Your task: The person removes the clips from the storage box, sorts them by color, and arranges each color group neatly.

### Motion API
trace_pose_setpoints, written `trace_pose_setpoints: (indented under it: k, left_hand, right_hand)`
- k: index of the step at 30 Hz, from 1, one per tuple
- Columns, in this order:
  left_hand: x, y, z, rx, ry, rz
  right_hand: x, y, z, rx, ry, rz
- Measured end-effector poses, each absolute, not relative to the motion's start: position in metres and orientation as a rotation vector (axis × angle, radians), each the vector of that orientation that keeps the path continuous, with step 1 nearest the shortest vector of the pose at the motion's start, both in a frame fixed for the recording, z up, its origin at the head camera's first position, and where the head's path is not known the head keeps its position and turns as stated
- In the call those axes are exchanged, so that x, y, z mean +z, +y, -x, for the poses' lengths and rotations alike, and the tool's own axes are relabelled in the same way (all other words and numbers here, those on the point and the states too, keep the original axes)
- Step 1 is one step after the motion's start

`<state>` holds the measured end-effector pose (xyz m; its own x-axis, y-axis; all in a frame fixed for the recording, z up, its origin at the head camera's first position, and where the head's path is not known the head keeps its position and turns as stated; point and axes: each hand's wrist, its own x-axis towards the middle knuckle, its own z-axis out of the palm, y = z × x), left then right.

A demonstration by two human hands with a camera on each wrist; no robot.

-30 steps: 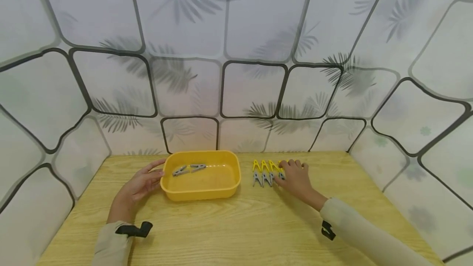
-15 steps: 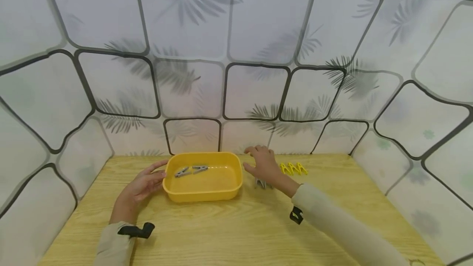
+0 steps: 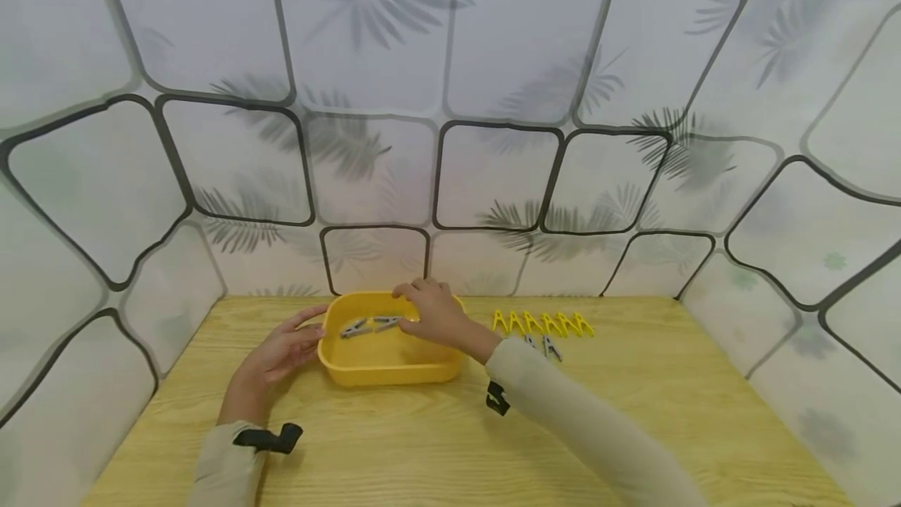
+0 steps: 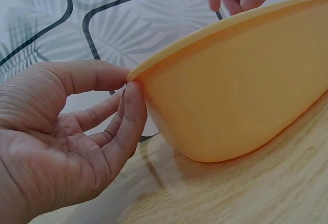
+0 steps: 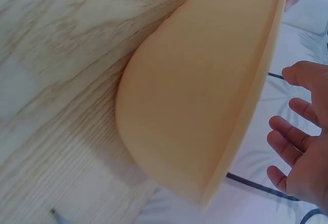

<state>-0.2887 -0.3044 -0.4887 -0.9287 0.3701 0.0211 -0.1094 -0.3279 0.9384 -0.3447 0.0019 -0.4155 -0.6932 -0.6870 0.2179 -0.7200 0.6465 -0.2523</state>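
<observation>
A yellow plastic tub [image 3: 394, 375] stands on the table, with two grey clothespins [image 3: 355, 328] lying inside at its left. My left hand [image 3: 285, 350] pinches the tub's left rim between thumb and fingers, as the left wrist view shows closely. Over the tub's right part is my right hand [image 3: 438, 315], near the grey clothespins. Its fingers [image 5: 289, 131] look loosely bent and apart in the right wrist view, and nothing shows between them. To the right, several yellow clothespins [image 3: 533, 322] stand in a row. Grey clothespins [image 3: 552, 347] sit in front of them, partly hidden by my right forearm.
A pale wooden table [image 3: 394, 452] carries everything. Behind it and at both sides rises a patterned cloth wall [image 3: 493, 170] with leaf prints and dark outlines. Black straps [image 3: 269, 438] are on both sleeves.
My right hand has moved left, from above the clothespin rows to over the tub. The yellow row is uncovered now. My left hand stays at the tub's rim.
</observation>
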Motion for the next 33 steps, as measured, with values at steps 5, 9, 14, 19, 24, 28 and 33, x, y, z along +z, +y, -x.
trace_pose_setpoints:
  k: [5,9,14,19,24,28,33]
  left_hand:
    - [-0.487,-0.304,0.289,2.327,1.611,-0.34]
    - [-0.486,-0.304,0.289,2.328,1.617,-0.333]
    - [-0.487,-0.304,0.289,2.325,1.623,-0.327]
    - [-0.487,-0.303,0.288,2.318,1.647,-0.311]
    - [-0.487,-0.302,0.286,2.312,1.66,-0.27]
    - [-0.485,-0.301,0.285,2.299,1.674,-0.244]
    - [-0.486,-0.302,0.286,2.288,1.696,-0.239]
  right_hand:
    - [-0.417,-0.021,0.349,0.349,-2.776,-1.241]
    - [-0.42,-0.036,0.353,0.211,-2.789,-1.28]
    - [-0.427,-0.051,0.357,0.149,-2.808,-1.306]
    - [-0.435,-0.061,0.361,0.115,-2.833,-1.314]
    - [-0.438,-0.069,0.36,0.118,-2.881,-1.315]
    - [-0.442,-0.075,0.358,0.079,-2.91,-1.293]
    - [-0.444,-0.079,0.357,0.023,-2.94,-1.277]
